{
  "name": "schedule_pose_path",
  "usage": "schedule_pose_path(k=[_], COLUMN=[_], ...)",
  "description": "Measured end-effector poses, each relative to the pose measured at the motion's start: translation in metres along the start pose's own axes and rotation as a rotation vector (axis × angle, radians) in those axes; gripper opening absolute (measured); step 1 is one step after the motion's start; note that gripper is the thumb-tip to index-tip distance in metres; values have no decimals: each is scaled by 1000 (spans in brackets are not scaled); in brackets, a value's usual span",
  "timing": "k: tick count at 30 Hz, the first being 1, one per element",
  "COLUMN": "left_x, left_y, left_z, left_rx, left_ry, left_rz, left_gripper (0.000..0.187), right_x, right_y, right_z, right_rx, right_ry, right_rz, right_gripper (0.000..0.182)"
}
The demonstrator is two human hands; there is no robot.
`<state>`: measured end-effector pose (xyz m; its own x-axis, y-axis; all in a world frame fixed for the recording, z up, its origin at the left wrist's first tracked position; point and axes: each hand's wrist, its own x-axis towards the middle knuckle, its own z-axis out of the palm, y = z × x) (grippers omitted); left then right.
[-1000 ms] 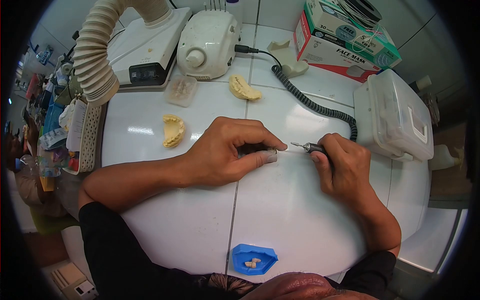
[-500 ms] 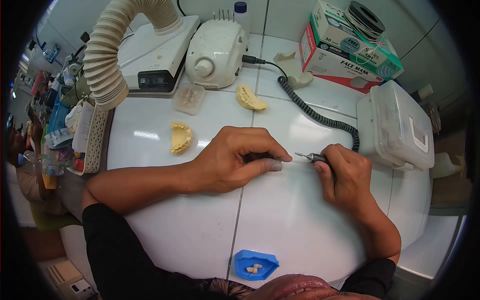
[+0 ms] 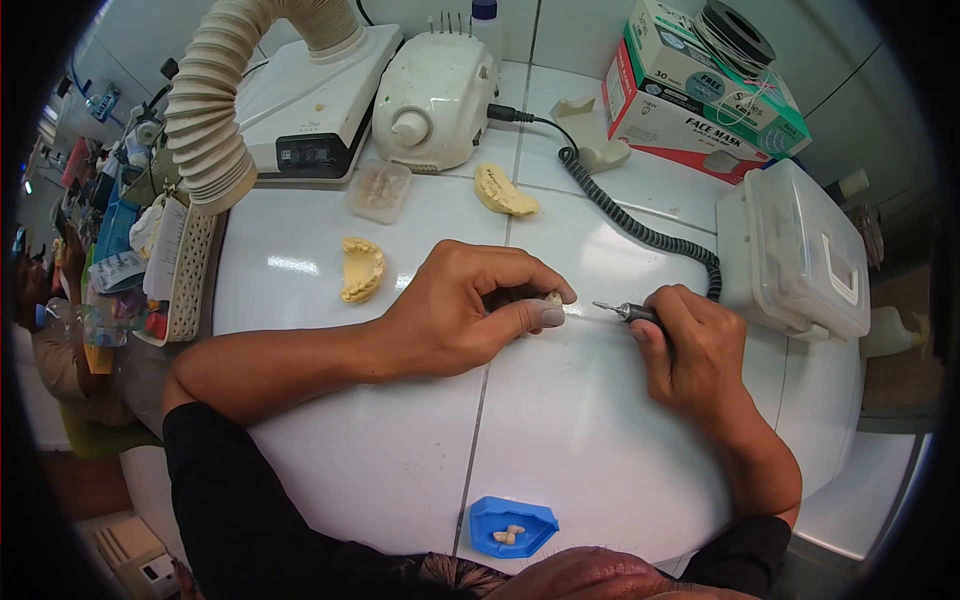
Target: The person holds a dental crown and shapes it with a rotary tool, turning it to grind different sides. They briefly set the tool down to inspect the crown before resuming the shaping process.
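Observation:
Between thumb and index finger, my left hand (image 3: 470, 308) pinches a small tooth-coloured piece (image 3: 553, 298), mostly covered by the fingertips. My right hand (image 3: 695, 350) is wrapped round a dark rotary handpiece (image 3: 640, 314); its thin metal bur points left, a short gap from the piece. A coiled black cord (image 3: 640, 238) runs to the white control unit (image 3: 430, 105). Left of my left hand lies a yellow dental cast (image 3: 361, 270), and a second cast (image 3: 504, 191) is farther back. Near my body, a blue tray (image 3: 485, 517) holds several small tooth-like pieces.
A ribbed hose (image 3: 208, 130) hangs over the back left, by a white box unit (image 3: 300, 130). There is also a clear container (image 3: 379, 191), a woven basket (image 3: 190, 280), mask boxes (image 3: 680, 125) and a white case (image 3: 790, 260). Another person (image 3: 75, 350) is at far left.
The fingers of my left hand have shifted slightly up and left, and the small piece now shows between them. My right hand has barely moved.

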<state>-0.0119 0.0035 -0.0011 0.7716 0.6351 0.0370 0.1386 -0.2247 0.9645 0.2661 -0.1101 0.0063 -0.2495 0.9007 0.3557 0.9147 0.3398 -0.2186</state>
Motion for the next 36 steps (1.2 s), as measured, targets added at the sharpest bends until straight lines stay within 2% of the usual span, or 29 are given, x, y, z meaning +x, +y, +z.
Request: schedule_pose_path(k=[4, 13, 19, 22, 25, 36], left_x=[-1, -1, 2, 3, 0, 0], left_y=[1, 1, -5, -11, 0, 1], left_z=[2, 0, -2, -1, 3, 4], left_rx=[36, 89, 129, 143, 40, 64], left_ry=[23, -16, 25, 38, 50, 12], left_rz=[70, 66, 207, 197, -12, 7], left_gripper=[14, 19, 23, 25, 27, 25], right_x=[-1, -1, -1, -2, -2, -2], right_y=[0, 1, 1, 1, 0, -17], right_z=[0, 1, 1, 2, 4, 6], right_rx=[8, 3, -7, -2, 10, 7], right_ry=[-1, -4, 0, 1, 30, -13], right_rz=[3, -1, -7, -3, 1, -25], right_gripper=[30, 32, 32, 32, 32, 33])
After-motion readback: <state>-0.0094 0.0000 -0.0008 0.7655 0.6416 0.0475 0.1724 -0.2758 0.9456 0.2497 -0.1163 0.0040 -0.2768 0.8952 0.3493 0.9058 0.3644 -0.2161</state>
